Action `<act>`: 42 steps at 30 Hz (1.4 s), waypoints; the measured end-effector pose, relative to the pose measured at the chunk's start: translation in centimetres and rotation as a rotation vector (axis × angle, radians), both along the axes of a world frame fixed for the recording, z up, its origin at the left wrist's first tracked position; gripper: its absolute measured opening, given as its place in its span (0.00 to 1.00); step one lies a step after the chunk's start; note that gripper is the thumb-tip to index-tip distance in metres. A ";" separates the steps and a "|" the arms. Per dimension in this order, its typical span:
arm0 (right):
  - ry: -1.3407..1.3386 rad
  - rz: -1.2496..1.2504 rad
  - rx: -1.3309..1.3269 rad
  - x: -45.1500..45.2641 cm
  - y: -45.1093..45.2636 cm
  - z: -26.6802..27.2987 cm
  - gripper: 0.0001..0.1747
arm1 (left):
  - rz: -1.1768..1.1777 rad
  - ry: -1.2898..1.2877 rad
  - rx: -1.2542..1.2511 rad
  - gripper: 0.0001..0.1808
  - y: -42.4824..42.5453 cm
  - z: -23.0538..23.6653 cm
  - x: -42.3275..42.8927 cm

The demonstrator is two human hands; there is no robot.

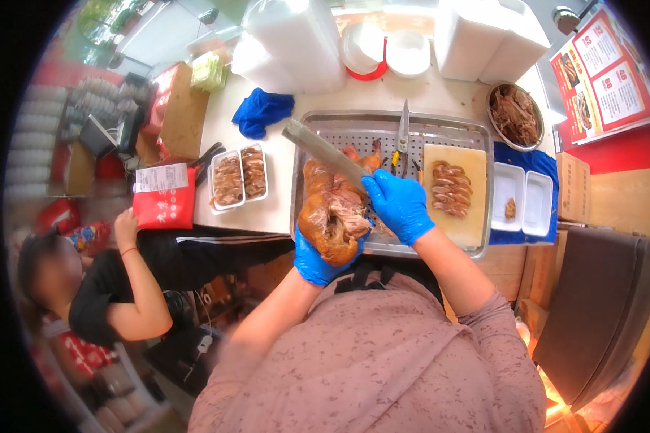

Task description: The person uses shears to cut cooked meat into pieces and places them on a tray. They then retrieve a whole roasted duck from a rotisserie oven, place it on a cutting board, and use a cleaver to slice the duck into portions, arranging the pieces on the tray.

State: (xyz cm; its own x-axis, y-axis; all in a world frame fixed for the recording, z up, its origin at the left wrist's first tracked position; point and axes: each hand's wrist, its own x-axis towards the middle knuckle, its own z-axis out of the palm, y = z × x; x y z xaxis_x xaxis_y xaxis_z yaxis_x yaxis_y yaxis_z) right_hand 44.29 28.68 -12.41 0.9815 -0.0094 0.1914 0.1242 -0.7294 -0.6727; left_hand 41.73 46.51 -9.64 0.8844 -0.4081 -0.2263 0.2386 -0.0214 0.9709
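Note:
My right hand [400, 207], in a blue disposable glove, grips a broad knife [325, 150] whose blade points up and left over the bird. In a matching glove, my left hand [315, 261] holds the lower end of a browned roast duck [319, 216], partly carved with pale meat exposed. The bird lies on a perforated metal tray [392, 115]. Beyond my right hand, kitchen scissors [403, 135] rest on the tray, beside a cutting board [455, 238] bearing overlapping slices of meat [451, 189]. My left fingers are partly hidden beneath the duck.
White containers of sliced meat [239, 177] and a blue cloth [262, 112] lie left of the tray. At right are a metal bowl of meat scraps [516, 116] and white trays [522, 199]. Stacked foam boxes [295, 48] stand behind. A co-worker [124, 292] holds a red bag [165, 203].

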 end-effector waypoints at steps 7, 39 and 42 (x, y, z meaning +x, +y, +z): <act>-0.051 -0.021 0.047 0.0 0.5 0.1 0.15 | 0.182 0.443 -0.663 0.27 0.2 -1.3 -0.2; 0.242 0.174 0.013 -4.4 -2.8 -3.7 0.21 | -0.055 -0.048 0.108 0.31 0.7 -1.5 -0.3; 0.189 0.196 -0.010 -3.0 -2.7 -3.2 0.20 | 0.015 0.122 -0.135 0.28 0.7 -1.7 0.1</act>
